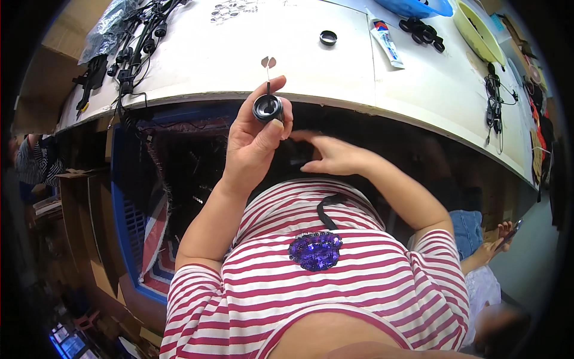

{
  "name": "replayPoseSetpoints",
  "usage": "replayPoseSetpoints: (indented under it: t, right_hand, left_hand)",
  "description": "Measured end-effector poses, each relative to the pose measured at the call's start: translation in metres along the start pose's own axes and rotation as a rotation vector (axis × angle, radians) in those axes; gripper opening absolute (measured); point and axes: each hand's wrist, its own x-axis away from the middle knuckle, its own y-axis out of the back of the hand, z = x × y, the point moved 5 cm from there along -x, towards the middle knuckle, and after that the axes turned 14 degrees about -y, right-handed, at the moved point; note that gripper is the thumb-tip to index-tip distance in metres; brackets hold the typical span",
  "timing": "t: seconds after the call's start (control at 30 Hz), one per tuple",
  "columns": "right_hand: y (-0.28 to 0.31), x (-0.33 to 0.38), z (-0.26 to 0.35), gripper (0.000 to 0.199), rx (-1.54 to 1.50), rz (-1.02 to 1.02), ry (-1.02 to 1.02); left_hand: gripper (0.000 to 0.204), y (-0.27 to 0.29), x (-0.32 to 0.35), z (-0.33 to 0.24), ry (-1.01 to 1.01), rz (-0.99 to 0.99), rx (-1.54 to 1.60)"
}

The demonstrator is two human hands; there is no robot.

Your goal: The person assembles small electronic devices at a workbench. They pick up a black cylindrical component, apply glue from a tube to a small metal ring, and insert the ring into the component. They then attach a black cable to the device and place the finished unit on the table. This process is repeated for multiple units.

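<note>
In my left hand [254,140] is a short black cylinder [267,108] with a glossy round end, which looks like a lens barrel; fingers and thumb close around it. A thin black stem [268,90] rises from it, and a pale line runs on to two small brown discs [268,61] over the white table. My right hand [335,155] is beside it, lower and to the right, below the table edge. Its thumb and fingers are apart, the fingertips a little blurred, and I see nothing held in it.
On the white table [197,66] lie a black ring [327,38], a white-and-blue tube [387,43], black round parts [423,33] and cables [140,54]. A yellow basin [478,33] stands right. Left below is a blue crate [127,209]. At right, another person's hand [505,230] holds a phone.
</note>
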Motion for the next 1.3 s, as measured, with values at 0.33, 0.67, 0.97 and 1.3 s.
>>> replayPoseSetpoints:
  t: [0.33, 0.67, 0.97, 1.3]
  right_hand:
    - [-0.045, -0.03, -0.049, 0.033, -0.397, 0.097, -0.149]
    - [-0.06, -0.036, -0.076, 0.02, -0.235, -0.057, -0.079]
    - [-0.06, -0.024, -0.054, 0.016, 0.111, -0.046, -0.164]
    - [0.01, 0.023, 0.037, 0.023, 0.148, -0.057, 0.089]
  left_hand:
    - [0.053, -0.008, 0.014, 0.007, 0.072, 0.045, -0.165]
    - [0.055, -0.02, 0.008, -0.007, 0.019, 0.09, -0.165]
    - [0.05, -0.026, 0.018, -0.006, 0.082, 0.133, -0.142]
    - [0.057, 0.012, 0.014, -0.007, 0.08, 0.096, -0.31]
